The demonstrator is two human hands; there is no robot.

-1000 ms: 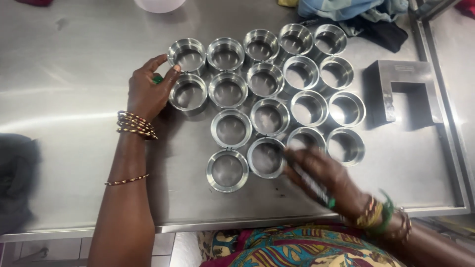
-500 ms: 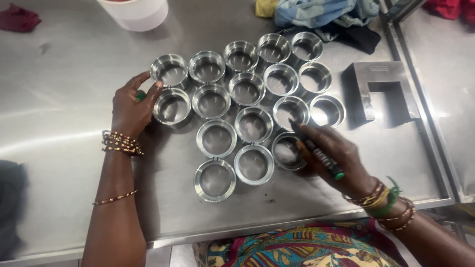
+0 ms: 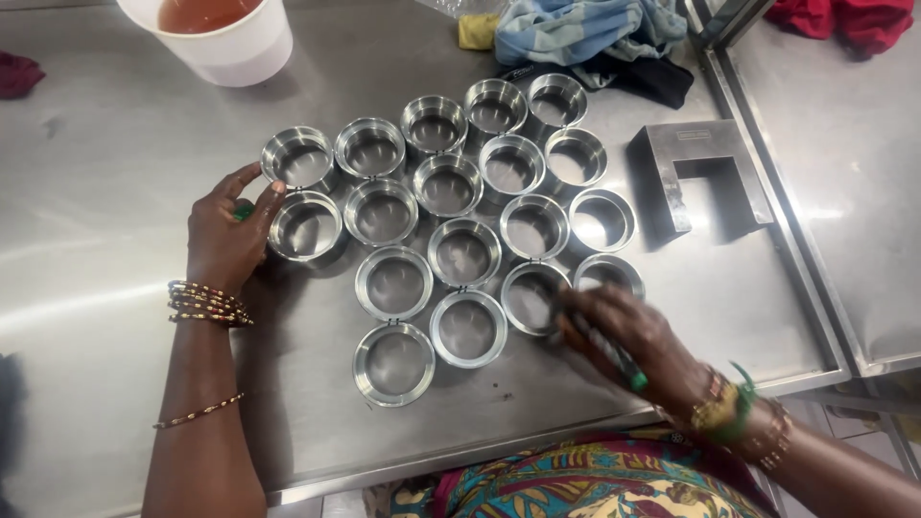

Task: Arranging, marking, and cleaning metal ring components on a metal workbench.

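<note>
Several shiny metal rings (image 3: 465, 251) lie close together in slanted rows on a steel table (image 3: 106, 201). My left hand (image 3: 224, 235) rests at the left end of the group, fingers touching the ring (image 3: 305, 227) there, with a small green thing half hidden under the fingers. My right hand (image 3: 628, 341) holds a dark marker with a green end (image 3: 614, 357), its tip at the ring (image 3: 533, 297) in the near right part of the group. Bangles circle both wrists.
A white cup of reddish liquid (image 3: 219, 34) stands at the far left. A square metal U-shaped block (image 3: 698, 173) sits right of the rings. Blue and dark cloths (image 3: 595, 38) lie at the back. A second steel surface (image 3: 844, 192) adjoins on the right.
The view has shifted, so the rings sit lower and the cup shows. My right hand with the marker has moved left from the rightmost rings to the near right ring. The left hand stays put.
</note>
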